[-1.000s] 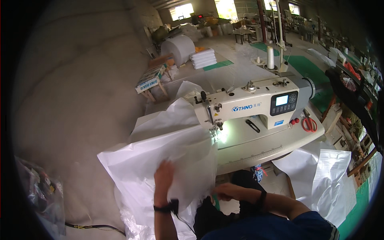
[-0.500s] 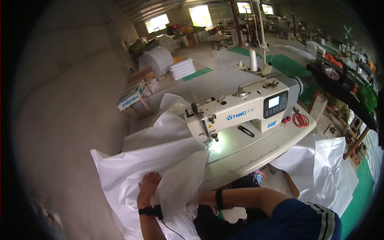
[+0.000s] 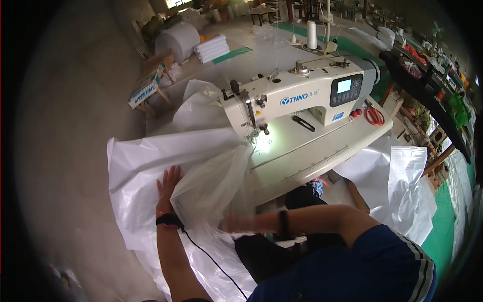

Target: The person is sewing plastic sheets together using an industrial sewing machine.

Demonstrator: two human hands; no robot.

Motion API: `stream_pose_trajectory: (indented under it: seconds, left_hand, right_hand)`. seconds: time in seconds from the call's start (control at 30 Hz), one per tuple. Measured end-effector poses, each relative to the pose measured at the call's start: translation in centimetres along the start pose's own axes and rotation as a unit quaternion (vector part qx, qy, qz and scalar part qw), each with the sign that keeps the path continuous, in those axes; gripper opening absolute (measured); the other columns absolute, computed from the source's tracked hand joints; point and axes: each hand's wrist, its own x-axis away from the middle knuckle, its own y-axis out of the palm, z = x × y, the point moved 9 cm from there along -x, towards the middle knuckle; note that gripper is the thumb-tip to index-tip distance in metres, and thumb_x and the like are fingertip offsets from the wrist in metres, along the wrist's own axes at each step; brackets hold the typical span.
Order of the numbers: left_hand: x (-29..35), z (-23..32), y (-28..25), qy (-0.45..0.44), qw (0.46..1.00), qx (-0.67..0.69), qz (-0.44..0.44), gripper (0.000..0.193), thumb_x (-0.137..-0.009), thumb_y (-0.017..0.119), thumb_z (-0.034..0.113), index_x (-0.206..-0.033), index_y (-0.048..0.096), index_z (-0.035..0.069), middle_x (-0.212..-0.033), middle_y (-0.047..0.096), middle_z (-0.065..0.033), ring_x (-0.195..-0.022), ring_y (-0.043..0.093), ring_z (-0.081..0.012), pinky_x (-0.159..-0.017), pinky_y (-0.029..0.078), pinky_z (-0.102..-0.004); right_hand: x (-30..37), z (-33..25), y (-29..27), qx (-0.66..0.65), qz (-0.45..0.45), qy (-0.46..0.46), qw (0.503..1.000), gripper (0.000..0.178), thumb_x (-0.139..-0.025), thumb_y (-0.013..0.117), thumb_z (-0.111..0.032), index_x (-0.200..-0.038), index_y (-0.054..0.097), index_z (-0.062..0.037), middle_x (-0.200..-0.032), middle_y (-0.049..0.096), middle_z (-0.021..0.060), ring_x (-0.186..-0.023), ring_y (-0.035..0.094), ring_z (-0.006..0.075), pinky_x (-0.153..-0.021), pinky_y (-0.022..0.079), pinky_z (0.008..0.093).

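Observation:
A large white plastic sheet (image 3: pixel 136 178) drapes over the left of the sewing table and down toward my lap. My left hand (image 3: pixel 168 187) lies on it with fingers spread, just left of a thinner, translucent liner (image 3: pixel 214 176). Motion blurs my right hand (image 3: pixel 236 222) at the lower folds of that liner; its fingers cannot be made out. The white sewing machine (image 3: pixel 287 98) stands beyond, its lamp lighting the needle area. Sheet and liner run up to the presser foot, where the exact contact is too small to tell.
On the machine bed lie black thread snips (image 3: pixel 304 123) and red-handled scissors (image 3: pixel 374 116). A thread cone (image 3: pixel 311 35) stands behind the machine. More white sheeting (image 3: pixel 410 176) hangs at the right. Farther back are a big white roll (image 3: pixel 178 41) and a folded stack (image 3: pixel 211 48).
My view has tipped downward. My left hand has spread its fingers flat on the sheet. My right hand has come out from behind the liner and is moving at its lower folds.

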Motion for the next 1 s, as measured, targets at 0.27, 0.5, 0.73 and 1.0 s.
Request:
stream_pose_trajectory:
  seconds: [0.27,0.5,0.73,1.0]
  left_hand:
    - [1.6,0.9,-2.9,-0.089,0.99,-0.024,-0.106,0.056,-0.095,0.049,0.039,-0.146,0.04,0.016,-0.151,0.038,-0.0084,-0.139,0.037,-0.0293,-0.111,0.029,-0.0536]
    - [10.6,8.0,-2.6,-0.021,0.982,0.183,0.046,0.053,-0.093,0.055,0.042,-0.137,0.051,0.013,-0.136,0.052,-0.0195,-0.125,0.05,-0.0374,-0.104,0.04,-0.0437]
    - [15.6,8.8,-4.7,-0.056,0.959,0.196,0.199,0.062,-0.085,0.066,0.043,-0.133,0.053,0.006,-0.135,0.054,-0.0188,-0.125,0.049,-0.0381,-0.104,0.037,-0.0493]
    - [22.0,10.9,-3.2,-0.236,0.926,0.06,0.288,0.063,-0.077,0.076,0.025,-0.133,0.051,0.007,-0.132,0.055,-0.0123,-0.121,0.051,-0.0324,-0.101,0.038,-0.0496]
  right_hand:
    - [17.2,10.3,-1.4,0.255,-0.108,0.143,0.95,0.069,-0.082,0.068,-0.011,-0.145,0.039,-0.0145,-0.142,0.046,0.0143,-0.095,0.063,0.0231,-0.082,0.055,0.0368]
    - [17.4,3.8,8.9,0.694,-0.169,-0.322,0.621,0.045,-0.079,0.071,-0.022,-0.121,0.06,-0.0135,-0.121,0.06,0.0065,-0.116,0.056,0.0211,-0.099,0.045,0.0379]
    - [11.1,3.7,9.8,0.402,-0.039,-0.075,0.912,0.031,-0.088,0.064,-0.026,-0.107,0.063,-0.0016,-0.094,0.067,0.0101,-0.085,0.069,0.022,-0.069,0.057,0.0352]
    - [9.3,4.9,-1.3,0.261,0.218,-0.054,0.939,0.038,-0.088,0.068,-0.032,-0.111,0.059,-0.0025,-0.1,0.062,0.0078,-0.087,0.063,0.0168,-0.072,0.054,0.0334]
